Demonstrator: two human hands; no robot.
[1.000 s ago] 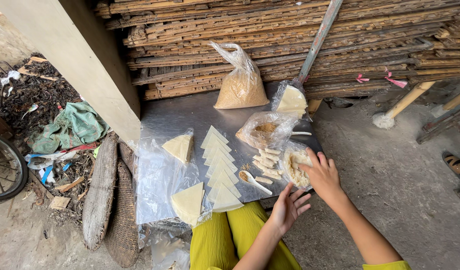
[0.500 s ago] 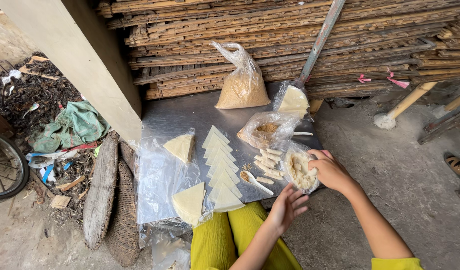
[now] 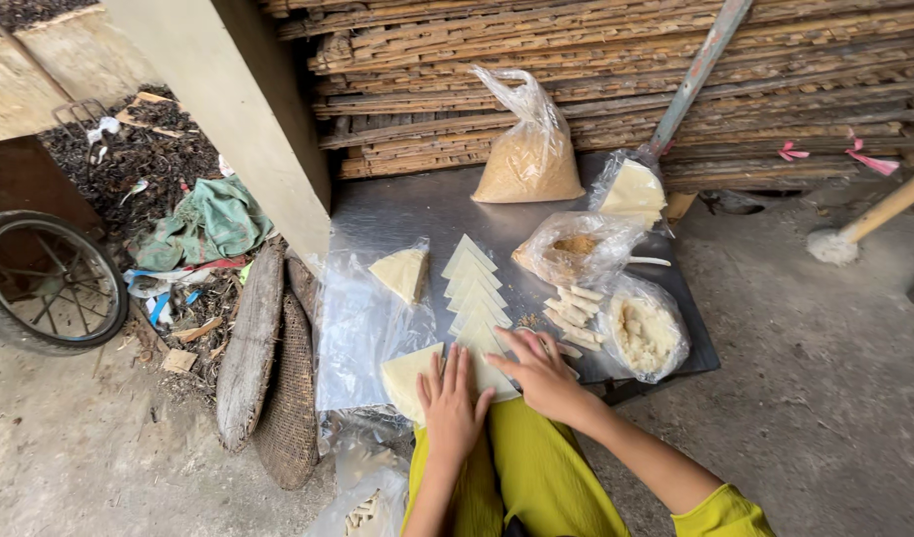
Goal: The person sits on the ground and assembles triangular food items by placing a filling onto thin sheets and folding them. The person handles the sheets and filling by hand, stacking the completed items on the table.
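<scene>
1. Your left hand (image 3: 452, 403) lies flat, fingers spread, on the near end of the row of dough triangles (image 3: 474, 298). Its grip is loose and holds nothing.
2. Your right hand (image 3: 541, 373) rests just beside it, on the same near triangle. Its fingers are a little bent and press down. They pinch nothing.
3. The triangles are pale yellow. They lie in a line that runs away from you down the middle of the metal table (image 3: 417, 214).
4. One more triangle (image 3: 402, 273) sits alone to the left, on a clear plastic sheet (image 3: 352, 328).
5. Another pale piece (image 3: 407, 378) lies at the near left, just by your left hand.
6. Small folded rolls (image 3: 571, 308) lie just right of the row, near your right hand.
7. A clear bag of white filling (image 3: 644, 333) sits to the right of the rolls. Its top is open.
8. Behind it is a bag of brown crumbs (image 3: 576, 249), with a white handle sticking out.
9. A big tied bag of tan powder (image 3: 526, 149) stands at the far end of the table.
10. Next to it, a bag of flat dough sheets (image 3: 631, 189) leans by a grey pole (image 3: 695, 75).
11. A stack of wood strips (image 3: 576, 80) sits behind the table.
12. A wheel (image 3: 44, 283) and a green cloth (image 3: 208, 224) are on the ground, far to your left.
13. Your yellow trousers (image 3: 536, 477) show below your hands.
</scene>
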